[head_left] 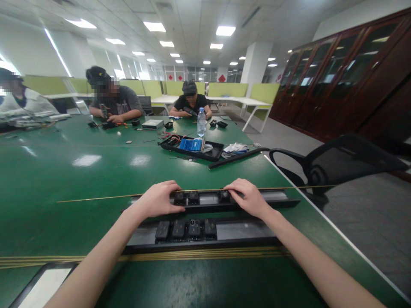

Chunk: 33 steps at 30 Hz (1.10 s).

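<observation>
Two-handed, reaches over the far black channel (208, 199) on a green table (102, 179), spreading left hand (159, 198) across it with thumb at the near wall and fingers toward a thin brass-coloured rod (201, 190) along the far edge; touches that rod with a fingertip of right hand (249, 199), holding thumb apart from forefinger. Cannot tell about a firm grip in either. Can see three black blocks (194, 197) inside, between the hands; nearer, a second black channel (244, 229) with four black blocks (194, 231) in a row, and beside it a bundle of brass-coloured rods (212, 255).
</observation>
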Each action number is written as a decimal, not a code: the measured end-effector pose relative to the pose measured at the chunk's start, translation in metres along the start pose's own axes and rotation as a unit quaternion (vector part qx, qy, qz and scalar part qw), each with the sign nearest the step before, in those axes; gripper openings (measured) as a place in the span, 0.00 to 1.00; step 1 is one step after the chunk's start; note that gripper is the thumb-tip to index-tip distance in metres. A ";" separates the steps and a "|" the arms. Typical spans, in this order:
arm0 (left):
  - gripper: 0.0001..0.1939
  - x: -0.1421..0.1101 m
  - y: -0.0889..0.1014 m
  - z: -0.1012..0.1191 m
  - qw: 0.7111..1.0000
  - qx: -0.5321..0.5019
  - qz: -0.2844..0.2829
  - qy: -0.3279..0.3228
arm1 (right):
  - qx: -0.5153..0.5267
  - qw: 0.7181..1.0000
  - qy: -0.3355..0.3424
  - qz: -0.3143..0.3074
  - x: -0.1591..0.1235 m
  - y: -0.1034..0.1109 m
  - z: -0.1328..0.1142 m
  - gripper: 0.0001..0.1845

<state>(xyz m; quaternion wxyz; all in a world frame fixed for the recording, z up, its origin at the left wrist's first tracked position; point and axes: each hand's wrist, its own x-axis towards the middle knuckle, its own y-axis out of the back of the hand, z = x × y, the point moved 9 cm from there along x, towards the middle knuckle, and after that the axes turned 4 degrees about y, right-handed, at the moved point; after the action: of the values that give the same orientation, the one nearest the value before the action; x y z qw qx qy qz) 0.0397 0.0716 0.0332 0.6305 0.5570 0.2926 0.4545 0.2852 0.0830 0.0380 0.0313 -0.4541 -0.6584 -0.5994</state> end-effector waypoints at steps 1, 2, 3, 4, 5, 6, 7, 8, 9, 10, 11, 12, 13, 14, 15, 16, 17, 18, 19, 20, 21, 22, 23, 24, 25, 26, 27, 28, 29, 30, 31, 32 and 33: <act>0.26 0.001 -0.001 -0.002 1.000 -0.002 -0.009 0.007 | 0.000 1.000 0.000 -0.001 0.000 0.000 0.000 0.11; 0.27 0.001 -0.001 -0.004 1.000 -0.004 -0.016 0.013 | 0.000 1.000 -0.001 -0.003 -0.001 0.000 0.000 0.11; 0.28 0.002 -0.002 -0.005 1.000 -0.004 -0.022 0.017 | 0.001 1.000 -0.001 -0.004 -0.001 -0.001 0.000 0.11; 0.28 0.002 -0.003 -0.006 0.999 -0.004 -0.028 0.021 | 0.001 1.000 -0.001 -0.004 -0.001 -0.001 0.000 0.11; 0.29 0.002 -0.004 -0.007 0.999 -0.002 -0.032 0.025 | 0.001 1.000 -0.002 -0.004 -0.001 0.000 0.000 0.11; 0.29 0.002 -0.004 -0.007 0.999 0.000 -0.036 0.029 | 0.001 1.000 -0.002 -0.004 -0.001 0.000 0.000 0.11; 0.30 0.002 -0.005 -0.008 0.999 0.003 -0.039 0.033 | 0.002 1.000 -0.003 -0.004 -0.001 0.000 -0.001 0.11; 0.31 0.002 -0.006 -0.008 0.998 0.006 -0.041 0.037 | 0.002 1.000 -0.003 -0.004 0.000 0.000 -0.001 0.11; 0.32 0.001 -0.007 -0.008 0.998 0.009 -0.042 0.041 | 0.002 1.000 -0.004 -0.003 0.000 0.000 -0.001 0.11; 0.33 0.001 -0.007 -0.008 0.998 0.013 -0.043 0.044 | 0.003 1.000 -0.004 -0.003 0.000 0.001 -0.001 0.11; 0.34 0.001 -0.008 -0.007 0.998 0.016 -0.044 0.048 | 0.003 1.000 -0.004 -0.002 0.001 0.001 -0.001 0.11; 0.34 0.001 -0.009 -0.007 0.998 0.019 -0.045 0.051 | 0.003 1.000 -0.003 -0.001 0.001 0.001 -0.001 0.11; 0.35 0.001 -0.009 -0.006 0.997 0.021 -0.046 0.053 | 0.003 1.000 -0.003 -0.001 0.001 0.001 -0.001 0.11; 0.35 0.001 -0.010 -0.005 0.997 0.022 -0.049 0.054 | 0.003 1.000 -0.003 0.000 0.001 0.001 -0.001 0.11; 0.35 0.001 -0.011 -0.003 0.997 0.023 -0.051 0.054 | 0.003 1.000 -0.003 -0.001 0.001 0.001 -0.001 0.11; 0.35 0.001 -0.012 -0.002 0.997 0.025 -0.051 0.054 | 0.003 1.000 -0.003 -0.001 0.000 0.001 -0.001 0.11; 0.35 0.002 -0.012 -0.001 0.997 0.027 -0.052 0.055 | 0.003 1.000 -0.004 -0.001 0.000 0.001 -0.001 0.11; 0.35 0.002 -0.012 -0.001 0.997 0.027 -0.052 0.055 | 0.002 1.000 -0.004 -0.001 0.000 0.001 -0.001 0.11; 0.34 0.002 -0.013 -0.001 0.997 0.027 -0.053 0.055 | 0.002 1.000 -0.004 0.000 0.001 0.001 -0.001 0.11; 0.34 0.002 -0.013 -0.001 0.997 0.024 -0.053 0.055 | 0.002 1.000 -0.004 0.001 0.001 0.001 -0.002 0.11; 0.34 0.002 -0.013 -0.002 0.997 0.019 -0.053 0.055 | 0.002 1.000 -0.003 0.002 0.001 0.002 -0.002 0.11; 0.34 0.003 -0.014 -0.002 0.997 0.012 -0.054 0.054 | 0.003 1.000 -0.002 0.003 0.001 0.002 -0.002 0.11; 0.34 0.003 -0.014 -0.003 0.997 0.003 -0.054 0.053 | 0.004 1.000 -0.001 0.005 0.001 0.002 -0.002 0.11; 0.34 0.003 -0.015 -0.004 0.997 -0.004 -0.055 0.052 | 0.004 1.000 0.000 0.007 0.001 0.002 -0.002 0.11; 0.34 0.003 -0.015 -0.004 0.997 -0.009 -0.055 0.051 | 0.004 1.000 0.000 0.008 0.001 0.002 -0.002 0.11; 0.34 0.004 -0.015 -0.004 0.997 -0.012 -0.055 0.051 | 0.004 1.000 0.000 0.008 0.001 0.002 -0.001 0.11; 0.34 0.004 -0.015 -0.005 0.997 -0.014 -0.055 0.051 | 0.004 1.000 -0.001 0.008 0.000 0.002 -0.001 0.11; 0.34 0.004 -0.015 -0.005 0.997 -0.016 -0.054 0.052 | 0.004 1.000 -0.002 0.008 0.000 0.002 0.000 0.11; 0.34 0.004 -0.015 -0.005 0.997 -0.018 -0.053 0.052 | 0.004 1.000 -0.003 0.007 0.000 0.002 0.000 0.11; 0.34 0.004 -0.015 -0.006 0.997 -0.020 -0.052 0.051 | 0.004 1.000 -0.004 0.007 0.000 0.002 0.000 0.11; 0.34 0.004 -0.015 -0.006 0.997 -0.023 -0.052 0.050 | 0.004 1.000 -0.004 0.007 0.000 0.002 0.000 0.11; 0.34 0.004 -0.014 -0.006 0.997 -0.025 -0.051 0.050 | 0.004 1.000 -0.004 0.008 0.000 0.002 0.000 0.11; 0.35 0.004 -0.014 -0.006 0.997 -0.027 -0.051 0.049 | 0.005 1.000 -0.004 0.009 0.000 0.002 0.000 0.11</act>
<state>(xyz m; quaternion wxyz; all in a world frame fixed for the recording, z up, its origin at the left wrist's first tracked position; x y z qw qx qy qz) 0.0401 0.0785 0.0187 0.6526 0.5010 0.3385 0.4567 0.2865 0.0823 0.0399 0.0365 -0.4620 -0.6573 -0.5943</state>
